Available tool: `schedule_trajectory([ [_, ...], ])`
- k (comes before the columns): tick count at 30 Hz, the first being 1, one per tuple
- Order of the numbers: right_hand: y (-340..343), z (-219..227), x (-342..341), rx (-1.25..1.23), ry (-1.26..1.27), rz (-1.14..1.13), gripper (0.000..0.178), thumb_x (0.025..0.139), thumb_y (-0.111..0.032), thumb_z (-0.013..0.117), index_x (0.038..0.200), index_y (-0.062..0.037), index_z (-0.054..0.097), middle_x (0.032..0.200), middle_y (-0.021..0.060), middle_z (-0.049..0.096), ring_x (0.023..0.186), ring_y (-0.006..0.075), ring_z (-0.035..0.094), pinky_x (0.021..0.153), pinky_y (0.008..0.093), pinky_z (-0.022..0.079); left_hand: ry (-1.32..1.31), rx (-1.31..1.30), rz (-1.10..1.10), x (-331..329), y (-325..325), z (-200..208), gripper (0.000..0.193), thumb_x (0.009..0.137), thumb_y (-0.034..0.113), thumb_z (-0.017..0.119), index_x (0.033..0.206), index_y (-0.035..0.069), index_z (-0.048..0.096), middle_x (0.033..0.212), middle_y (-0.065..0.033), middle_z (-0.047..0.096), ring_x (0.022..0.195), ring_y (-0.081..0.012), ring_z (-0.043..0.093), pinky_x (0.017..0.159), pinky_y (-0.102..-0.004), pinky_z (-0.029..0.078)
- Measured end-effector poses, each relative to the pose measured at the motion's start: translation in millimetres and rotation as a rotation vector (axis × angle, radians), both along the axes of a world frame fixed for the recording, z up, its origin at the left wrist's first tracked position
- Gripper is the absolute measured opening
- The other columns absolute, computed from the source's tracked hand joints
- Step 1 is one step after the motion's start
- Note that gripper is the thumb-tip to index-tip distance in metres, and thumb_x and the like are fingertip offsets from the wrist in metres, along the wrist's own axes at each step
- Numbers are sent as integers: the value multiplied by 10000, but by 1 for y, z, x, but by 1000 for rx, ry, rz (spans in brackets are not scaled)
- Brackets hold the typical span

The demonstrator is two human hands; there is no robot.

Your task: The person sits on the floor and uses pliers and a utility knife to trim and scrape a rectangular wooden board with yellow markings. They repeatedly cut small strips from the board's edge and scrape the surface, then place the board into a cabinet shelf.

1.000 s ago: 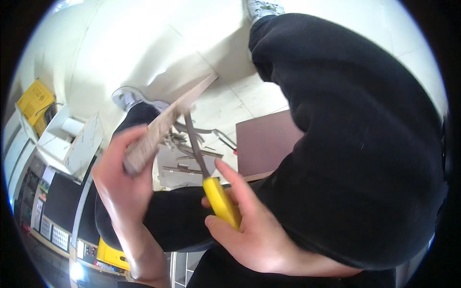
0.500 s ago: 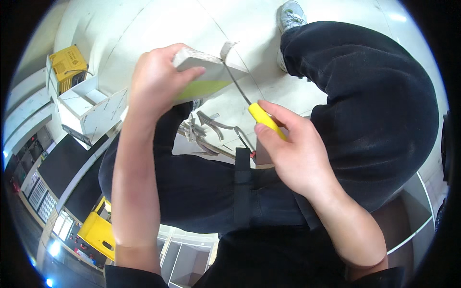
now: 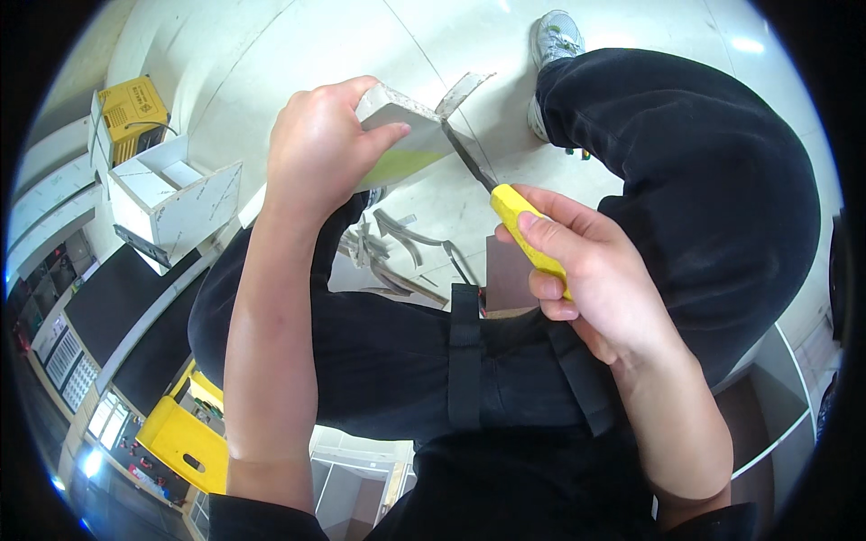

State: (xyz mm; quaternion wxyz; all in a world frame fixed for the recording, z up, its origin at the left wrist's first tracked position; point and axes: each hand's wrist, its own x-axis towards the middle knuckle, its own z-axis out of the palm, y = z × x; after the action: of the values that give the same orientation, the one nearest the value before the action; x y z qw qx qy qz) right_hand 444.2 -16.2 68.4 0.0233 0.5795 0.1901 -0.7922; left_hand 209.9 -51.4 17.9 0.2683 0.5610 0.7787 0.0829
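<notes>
My left hand [image 3: 316,144] grips a grey board [image 3: 419,135], thumb on its face and fingers over the far edge. A lime-green patch shows low on that face. At the board's right corner a thin pale edge strip [image 3: 465,93] stands away, peeled up and curled. My right hand [image 3: 586,270] is closed around a yellow-handled knife [image 3: 528,230] with a flat dark blade. The blade's tip touches the board's corner where the strip lifts. Loose grey strips [image 3: 392,248] lie on the floor between my legs, beside a brown panel [image 3: 510,279].
To the left stand a white open box [image 3: 171,198] and a yellow-and-black box [image 3: 135,113]. A yellow plastic piece with a slot [image 3: 180,442] is at lower left. Grey cabinet compartments [image 3: 776,388] are at lower right. My black-trousered legs flank the work.
The strip sticks out farther from the board's corner. My right hand has turned, showing the blade's flat side. Hands and board sit slightly farther right in view.
</notes>
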Motion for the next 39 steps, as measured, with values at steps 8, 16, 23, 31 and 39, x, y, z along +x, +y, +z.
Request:
schedule_trajectory([
  [8,-10,9,8,242,-12,359,438,963,-144,553,1337,66,469,948,137,636,745,128,584,720,271,483,11,6,-16,6,-4,2,227,769,138,757,954,26,688,710,-113,692,567,-172,642,579,-285,498],
  [16,-26,24,18,395,-10,320,404,977,-114,545,1361,-9,478,905,36,590,599,52,476,535,189,403,10,-59,51,48,-27,13,183,761,174,716,929,99,705,709,-137,661,690,-339,654,630,-412,520],
  [23,-16,31,14,346,-52,576,418,985,-116,519,1378,2,436,860,49,554,608,71,498,560,203,433,-7,8,51,94,-69,16,380,683,-24,622,1064,-14,627,1083,-168,671,956,-309,669,787,-377,554],
  [31,19,57,-18,73,-136,689,423,984,-76,459,1390,24,398,1083,94,595,527,85,509,494,195,435,23,14,122,113,-83,10,418,678,-35,598,1094,-69,619,1110,-227,657,1027,-332,661,850,-358,551],
  [39,26,64,-53,-32,-300,712,487,985,-59,438,1446,27,306,1146,128,588,512,73,498,470,185,425,-111,-40,158,101,-78,10,464,686,-48,599,1149,-65,605,1156,-232,637,1074,-347,638,898,-383,530],
])
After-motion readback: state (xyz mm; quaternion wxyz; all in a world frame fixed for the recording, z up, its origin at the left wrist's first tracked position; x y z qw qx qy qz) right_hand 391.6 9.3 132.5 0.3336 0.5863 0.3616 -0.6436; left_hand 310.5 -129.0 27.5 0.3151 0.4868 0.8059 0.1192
